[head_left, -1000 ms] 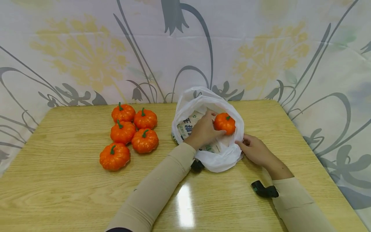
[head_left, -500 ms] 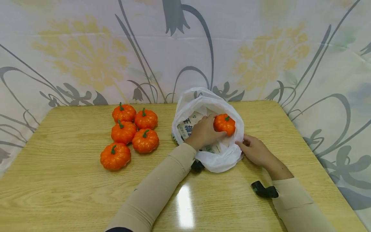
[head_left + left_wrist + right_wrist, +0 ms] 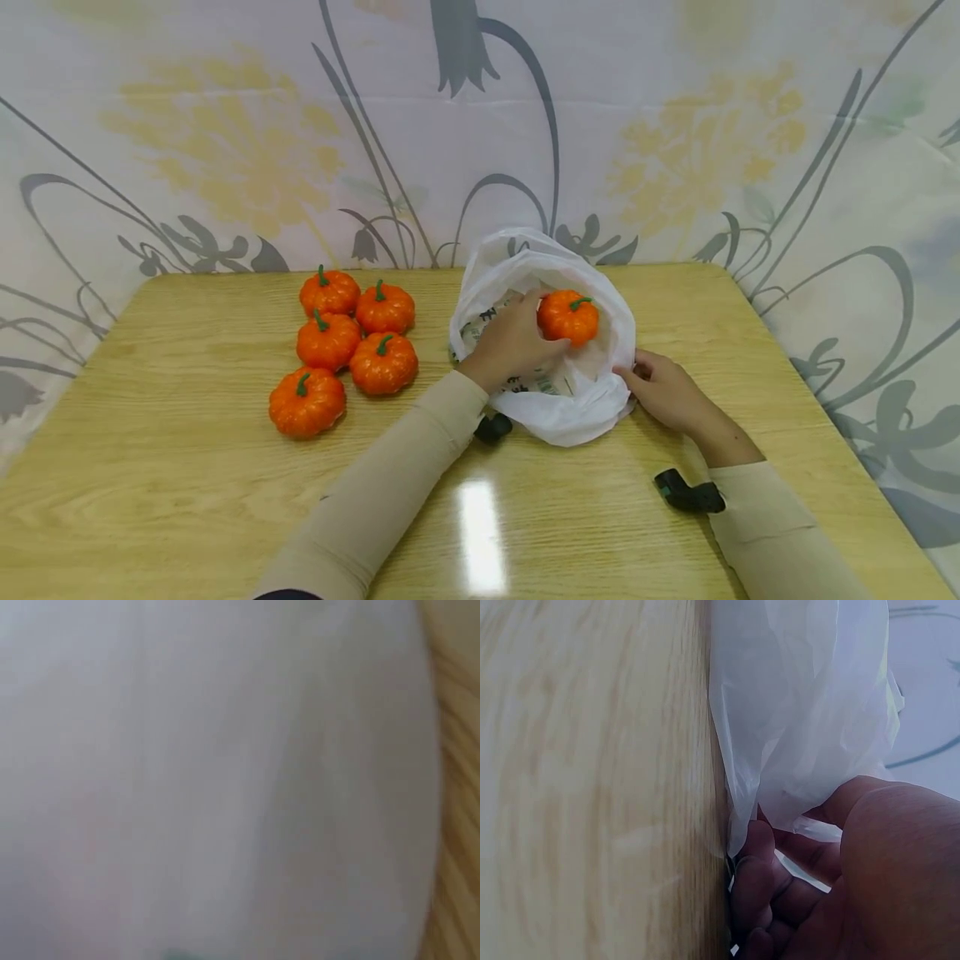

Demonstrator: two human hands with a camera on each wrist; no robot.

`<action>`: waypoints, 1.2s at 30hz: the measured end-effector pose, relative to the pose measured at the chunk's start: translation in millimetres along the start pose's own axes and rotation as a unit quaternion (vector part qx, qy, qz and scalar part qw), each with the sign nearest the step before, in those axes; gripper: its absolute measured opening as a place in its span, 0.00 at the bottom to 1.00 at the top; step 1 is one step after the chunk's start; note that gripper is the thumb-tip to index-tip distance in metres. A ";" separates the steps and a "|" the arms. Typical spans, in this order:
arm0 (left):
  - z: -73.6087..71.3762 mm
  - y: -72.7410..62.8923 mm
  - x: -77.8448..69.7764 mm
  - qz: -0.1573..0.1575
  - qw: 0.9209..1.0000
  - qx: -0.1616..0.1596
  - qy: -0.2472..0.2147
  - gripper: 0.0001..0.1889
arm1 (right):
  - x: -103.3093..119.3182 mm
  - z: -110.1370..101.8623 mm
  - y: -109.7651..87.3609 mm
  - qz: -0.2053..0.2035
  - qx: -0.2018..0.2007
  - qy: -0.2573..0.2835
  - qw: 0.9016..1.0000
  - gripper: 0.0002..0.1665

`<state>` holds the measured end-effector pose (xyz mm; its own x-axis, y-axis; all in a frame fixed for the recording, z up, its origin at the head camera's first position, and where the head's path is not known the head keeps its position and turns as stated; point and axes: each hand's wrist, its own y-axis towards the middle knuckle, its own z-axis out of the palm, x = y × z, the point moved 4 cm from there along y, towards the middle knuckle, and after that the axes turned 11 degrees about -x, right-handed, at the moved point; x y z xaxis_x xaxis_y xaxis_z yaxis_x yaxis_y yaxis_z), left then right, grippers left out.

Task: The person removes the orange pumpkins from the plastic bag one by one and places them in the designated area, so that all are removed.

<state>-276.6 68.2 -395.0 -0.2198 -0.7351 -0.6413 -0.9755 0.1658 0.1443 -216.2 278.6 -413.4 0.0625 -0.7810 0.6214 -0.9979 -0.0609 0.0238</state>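
Observation:
In the head view a white plastic bag (image 3: 558, 421) stands with its mouth spread wide, dark print showing inside. My left hand (image 3: 513, 342) reaches into that mouth and grips a small orange pumpkin (image 3: 567, 318) with a green stem, thumb at its near side and fingers behind. The right hand (image 3: 663, 392) pinches the bag's right rim between thumb and fingers; the right wrist view shows the thumb and fingers around the bunched plastic (image 3: 795, 765). Only blurred white plastic (image 3: 225, 780) fills most of the left wrist view, so the left hand is hidden there.
Several more orange pumpkins (image 3: 328, 340) sit grouped on the wooden table (image 3: 187, 500), left of the bag. Black wrist devices (image 3: 688, 492) jut from both forearms. A flowered cloth (image 3: 375, 125) hangs behind the table's far edge.
My left hand has drawn the pumpkin slightly left within the bag's mouth, and its stem now tilts right. The right hand keeps its hold on the rim. The head view has shifted a little.

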 end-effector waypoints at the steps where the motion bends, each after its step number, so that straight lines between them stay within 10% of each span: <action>1: -2.6 -1.1 0.8 -0.001 1.000 -0.001 -0.002 0.40 | 0.1 0.3 0.0 0.000 0.000 0.000 1.000 0.18; 21: -57.5 -54.7 3.7 0.081 0.996 -0.013 -0.036 0.42 | -4.6 3.1 2.5 -0.009 -0.001 -0.013 1.000 0.22; 36: -108.8 -127.2 37.1 0.097 0.994 -0.041 -0.005 0.42 | -5.0 2.5 2.1 -0.015 -0.004 -0.013 1.000 0.20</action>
<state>-160.6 -51.6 -355.1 -0.4041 -0.6885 -0.6023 -0.9117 0.2499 0.3260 -218.5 280.9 -418.4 0.0927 -0.7947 0.5999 -0.9957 -0.0791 0.0491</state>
